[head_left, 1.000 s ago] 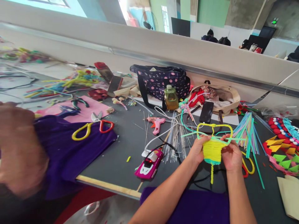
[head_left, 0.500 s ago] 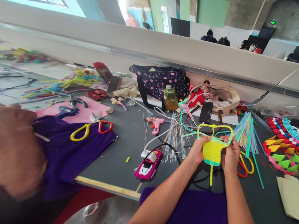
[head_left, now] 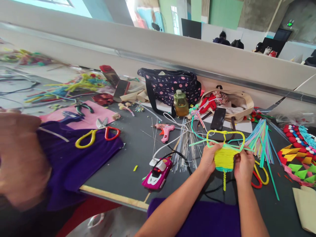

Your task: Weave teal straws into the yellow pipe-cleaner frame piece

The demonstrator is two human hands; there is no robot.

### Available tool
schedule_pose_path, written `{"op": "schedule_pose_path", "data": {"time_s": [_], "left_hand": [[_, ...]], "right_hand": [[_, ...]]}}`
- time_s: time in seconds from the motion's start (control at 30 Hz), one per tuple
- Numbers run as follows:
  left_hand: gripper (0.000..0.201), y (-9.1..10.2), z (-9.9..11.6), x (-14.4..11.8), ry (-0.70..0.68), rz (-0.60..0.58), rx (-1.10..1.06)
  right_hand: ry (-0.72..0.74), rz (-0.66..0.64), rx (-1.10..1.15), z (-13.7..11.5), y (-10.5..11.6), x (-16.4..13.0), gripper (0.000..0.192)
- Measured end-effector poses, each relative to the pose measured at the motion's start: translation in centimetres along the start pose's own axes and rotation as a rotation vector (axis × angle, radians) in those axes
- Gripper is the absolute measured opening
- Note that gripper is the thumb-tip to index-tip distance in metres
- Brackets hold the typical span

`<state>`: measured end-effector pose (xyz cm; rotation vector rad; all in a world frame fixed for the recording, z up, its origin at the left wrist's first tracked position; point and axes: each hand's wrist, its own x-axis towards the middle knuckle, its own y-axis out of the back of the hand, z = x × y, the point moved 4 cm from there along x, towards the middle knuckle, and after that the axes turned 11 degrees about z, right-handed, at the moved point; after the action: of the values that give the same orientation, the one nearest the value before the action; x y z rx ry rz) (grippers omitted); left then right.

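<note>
You sit at a dark table (head_left: 128, 158) full of craft things, with a long pale wall behind it. Your left hand (head_left: 209, 158) and your right hand (head_left: 244, 164) both grip the yellow woven piece (head_left: 224, 158), one on each side, fingers closed tight on it. It is up off the table, just in front of you, between the pink toy car (head_left: 158, 173) and the bundle of pale straws (head_left: 260, 140).

Since a moment ago, the piece has dropped a little lower and your hands have moved a bit closer together. The green loop (head_left: 225, 138) on top sits a touch lower too. So I think you are pressing the wraps snug, and the weaving looks partly done.

The pink glue gun (head_left: 166, 130), the yellow and red scissors (head_left: 98, 135) on the purple cloth (head_left: 71, 161) and the black phone (head_left: 218, 118) have not moved. A blurry arm of another person (head_left: 21, 158) is at the left edge.
</note>
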<state>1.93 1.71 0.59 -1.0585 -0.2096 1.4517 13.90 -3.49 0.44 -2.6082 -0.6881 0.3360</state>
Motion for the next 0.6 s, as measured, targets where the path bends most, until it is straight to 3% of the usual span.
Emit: {"op": "schedule_pose_path", "data": {"time_s": [0.1,0.17,0.33,0.6], "left_hand": [[0.027,-0.1,0.2,-0.3,-0.067,-0.014,0.023],[0.022,-0.2,0.5,-0.5,-0.111,-0.020,0.034],[0.017,0.0,0.9,-0.6,-0.150,0.001,0.029],[0.019,0.1,1.4,-0.5,-0.248,0.028,0.054]], "right_hand": [[0.199,0.082,-0.060,-1.1,0.4,-0.2,0.028],[0.242,0.071,-0.089,-1.3,0.5,-0.4,0.027],[0.158,-0.022,-0.033,-1.2,0.2,-0.5,0.025],[0.151,-0.012,-0.045,-1.6,0.0,-0.3,0.029]]}}
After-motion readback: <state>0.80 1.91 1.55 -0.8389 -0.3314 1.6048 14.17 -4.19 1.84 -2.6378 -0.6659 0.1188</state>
